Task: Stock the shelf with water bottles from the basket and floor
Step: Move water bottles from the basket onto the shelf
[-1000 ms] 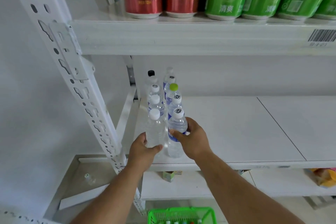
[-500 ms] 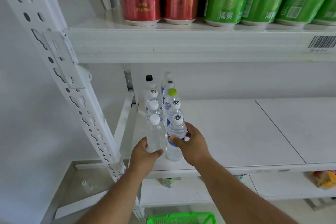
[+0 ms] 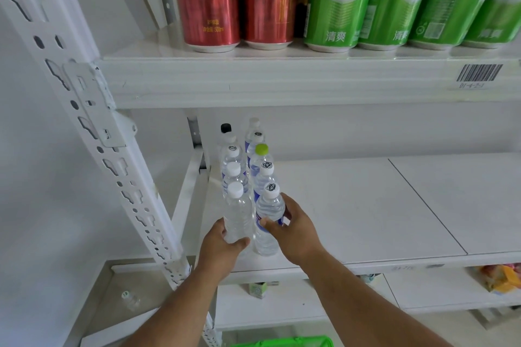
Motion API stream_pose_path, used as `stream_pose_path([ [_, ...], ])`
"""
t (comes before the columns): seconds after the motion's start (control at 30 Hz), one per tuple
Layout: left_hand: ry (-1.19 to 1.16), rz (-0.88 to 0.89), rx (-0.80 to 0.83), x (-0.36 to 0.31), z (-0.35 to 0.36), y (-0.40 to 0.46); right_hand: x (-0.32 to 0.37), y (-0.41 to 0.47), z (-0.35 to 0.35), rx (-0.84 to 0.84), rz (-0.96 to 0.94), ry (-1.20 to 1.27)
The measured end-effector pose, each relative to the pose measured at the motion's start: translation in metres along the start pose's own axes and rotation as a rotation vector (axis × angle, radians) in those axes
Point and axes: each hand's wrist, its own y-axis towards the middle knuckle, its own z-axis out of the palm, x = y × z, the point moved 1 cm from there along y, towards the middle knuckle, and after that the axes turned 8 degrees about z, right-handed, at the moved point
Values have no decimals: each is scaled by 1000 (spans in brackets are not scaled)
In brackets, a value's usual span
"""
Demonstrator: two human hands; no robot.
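While two rows of water bottles stand upright at the left end of the middle shelf (image 3: 352, 205), the front bottle of each row is gripped by one of the hands. The unlabelled front bottle (image 3: 238, 214) of the left row is held low on its body by the left hand (image 3: 222, 251), fingers and thumb curled round it. Just beside it, touching or nearly so, the blue-labelled front bottle (image 3: 269, 220) of the right row is clasped by the right hand (image 3: 296, 236), thumb across its front and fingers round its far side. Both bottles stand on the shelf near its front edge. Behind them the rows run back towards the rear wall; a green cap (image 3: 261, 149) and a black cap (image 3: 226, 127) are seen among white ones. Below the shelf, at the bottom edge of view, the rim of a green basket (image 3: 282, 342) is seen. Above the shelf, red cans (image 3: 208, 0) and green cans (image 3: 338, 0) are lined up.
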Motion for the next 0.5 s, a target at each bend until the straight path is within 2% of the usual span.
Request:
stream_pose_path([
  [0.23,5,-12,6,8,-2,-3,-13,-2,1,-16,75,-67],
  [0.4,30,-15,-3,11,-5,-18,-17,-19,-1,-3,213,-149],
  [0.5,142,4,0,12,-9,-35,-21,-37,-2,-9,240,-233],
])
